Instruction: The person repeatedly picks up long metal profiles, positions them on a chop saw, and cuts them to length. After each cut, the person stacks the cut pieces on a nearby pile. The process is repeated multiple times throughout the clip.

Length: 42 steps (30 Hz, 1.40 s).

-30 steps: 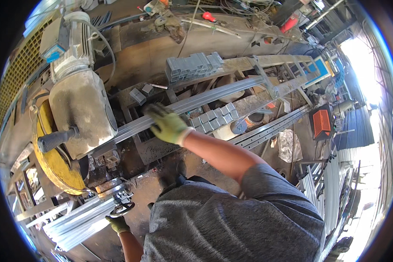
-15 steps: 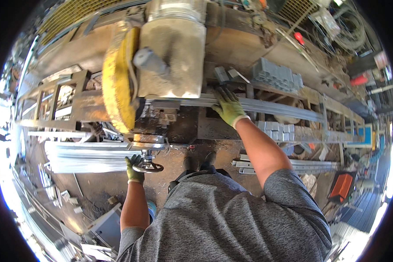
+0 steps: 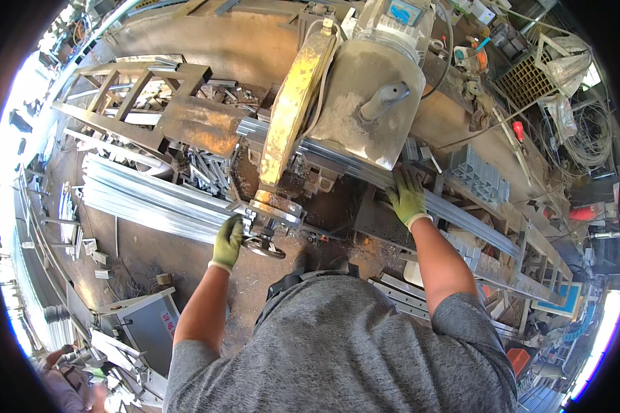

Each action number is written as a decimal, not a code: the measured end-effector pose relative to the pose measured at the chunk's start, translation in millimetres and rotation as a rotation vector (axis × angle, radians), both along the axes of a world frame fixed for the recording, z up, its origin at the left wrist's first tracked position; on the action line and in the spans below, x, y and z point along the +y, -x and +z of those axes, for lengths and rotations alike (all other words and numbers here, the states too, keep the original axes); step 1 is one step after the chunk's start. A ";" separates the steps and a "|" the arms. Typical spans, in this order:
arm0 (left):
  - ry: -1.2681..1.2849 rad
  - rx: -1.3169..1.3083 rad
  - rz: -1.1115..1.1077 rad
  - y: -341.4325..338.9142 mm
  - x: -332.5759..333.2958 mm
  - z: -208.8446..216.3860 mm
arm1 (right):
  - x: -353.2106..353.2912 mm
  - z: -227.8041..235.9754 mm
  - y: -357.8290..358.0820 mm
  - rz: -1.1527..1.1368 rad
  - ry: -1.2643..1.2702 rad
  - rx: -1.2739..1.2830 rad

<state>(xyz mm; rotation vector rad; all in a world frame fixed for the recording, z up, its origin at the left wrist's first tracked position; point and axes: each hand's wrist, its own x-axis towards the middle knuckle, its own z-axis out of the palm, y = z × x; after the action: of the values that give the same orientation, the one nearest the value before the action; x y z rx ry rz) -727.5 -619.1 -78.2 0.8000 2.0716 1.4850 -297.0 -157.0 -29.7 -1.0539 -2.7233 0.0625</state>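
My right hand [image 3: 408, 197], in a yellow-green glove, lies flat with fingers stretched over a row of grey metal tubes [image 3: 472, 221]. These tubes run beneath a cut-off saw, and their ends show left of its yellow blade guard [image 3: 293, 110]. Beside the saw's vise, my gloved left hand [image 3: 227, 242] has its fingers curled together, just left of a dark handwheel [image 3: 265, 248]. Whatever those fingers hold is hidden. Next to this hand is the near end of a bundle of long shiny tubes [image 3: 151, 199]. The saw's grey motor housing [image 3: 368, 96] carries a rounded handle [image 3: 384, 100].
Rusty frame racks [image 3: 127, 96] extend left, with short offcuts [image 3: 210, 168] among them. Cut square tubes [image 3: 479, 172] are stacked at right. A grey cabinet [image 3: 145, 327] stands behind my left arm; another person [image 3: 69, 378] is at lower left. Drilled metal bars [image 3: 403, 296] lie at my right.
My view has turned, so the saw appears tilted and farther right. My left hand's fingers look more curled beside the handwheel. My right hand stays on the tubes. The other person has come into view.
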 end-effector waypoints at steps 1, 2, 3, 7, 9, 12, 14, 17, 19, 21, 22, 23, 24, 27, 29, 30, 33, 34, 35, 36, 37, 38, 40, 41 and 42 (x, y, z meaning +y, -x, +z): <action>0.112 -0.127 -0.115 5.9 4.9 -11.1 | -0.4 1.1 0.3 -0.057 0.043 -0.069; 0.286 -0.257 -0.211 9.1 8.6 -20.9 | -1.0 2.1 0.0 -0.017 0.019 -0.014; 0.106 -0.396 -0.181 3.4 6.6 -28.4 | -1.2 2.6 0.0 -0.024 0.041 -0.021; 0.181 0.053 -0.126 -11.9 7.3 -30.6 | -1.9 1.6 -2.6 -0.052 0.031 -0.091; 0.189 0.233 -0.105 -18.6 8.7 -18.1 | -0.4 -0.1 0.9 -0.100 0.084 -0.163; 0.575 0.362 -0.204 -22.7 11.0 5.9 | 0.7 2.6 8.7 -0.176 0.187 -0.250; 0.504 0.256 -0.126 -27.2 11.5 19.1 | -2.1 6.4 8.9 -0.173 0.189 -0.257; 0.377 0.290 -0.048 -32.3 11.3 31.7 | -3.5 8.7 7.7 -0.062 0.197 -0.165; 0.393 0.301 -0.063 -32.5 9.6 35.3 | -3.4 7.2 6.2 -0.060 0.202 -0.140; 0.395 0.340 -0.067 -33.1 8.4 37.1 | -2.8 4.9 5.7 -0.105 0.214 -0.178; 0.392 0.347 -0.059 -32.1 8.8 37.6 | -2.3 3.9 6.5 -0.073 0.189 -0.146; 0.396 0.342 -0.056 -32.4 8.5 38.0 | -2.8 3.1 5.7 -0.078 0.193 -0.140; 0.393 0.341 -0.040 -33.8 8.2 38.2 | -3.7 2.3 5.2 -0.124 0.225 -0.165; 0.409 0.305 -0.017 -36.3 9.8 40.2 | -5.1 1.7 5.5 -0.074 0.178 -0.104; 0.448 0.280 -0.027 -39.4 9.5 43.1 | -6.2 2.1 5.3 -0.078 0.166 -0.094; 0.430 0.301 -0.006 -41.0 10.0 44.7 | -6.6 2.1 5.2 -0.077 0.156 -0.094; 0.398 0.364 0.042 -49.4 12.3 48.6 | -6.1 0.9 4.1 -0.062 0.150 -0.087; 0.400 0.392 0.050 -52.8 13.7 49.3 | -5.3 -0.3 3.4 -0.103 0.184 -0.118; 0.402 0.423 0.061 -57.0 14.9 49.5 | -5.2 -2.3 2.1 -0.055 0.150 -0.061; 0.418 0.447 0.062 -60.4 16.6 49.6 | -4.4 -4.8 2.0 -0.053 0.146 -0.039; 0.434 0.473 0.067 -64.4 17.9 49.5 | -3.4 -7.3 0.6 -0.080 0.169 -0.041; 0.460 0.496 0.062 -68.1 19.2 49.6 | -2.5 -10.0 -0.6 -0.040 0.111 -0.017; 0.443 0.520 0.098 -73.3 21.9 50.8 | -1.0 -15.4 -2.2 -0.076 0.096 -0.073; 0.436 0.529 0.121 -76.1 23.3 52.1 | 0.1 -17.4 -2.7 -0.074 0.105 -0.062; 0.454 0.542 0.111 -79.0 24.8 53.8 | 0.4 -18.9 -3.8 -0.020 0.055 -0.002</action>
<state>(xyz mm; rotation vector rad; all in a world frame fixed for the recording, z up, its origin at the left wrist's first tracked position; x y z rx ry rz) -648.5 -594.3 -24.4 0.9825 2.7471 0.8328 -293.1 -156.6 -48.6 -1.0960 -2.7273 0.1343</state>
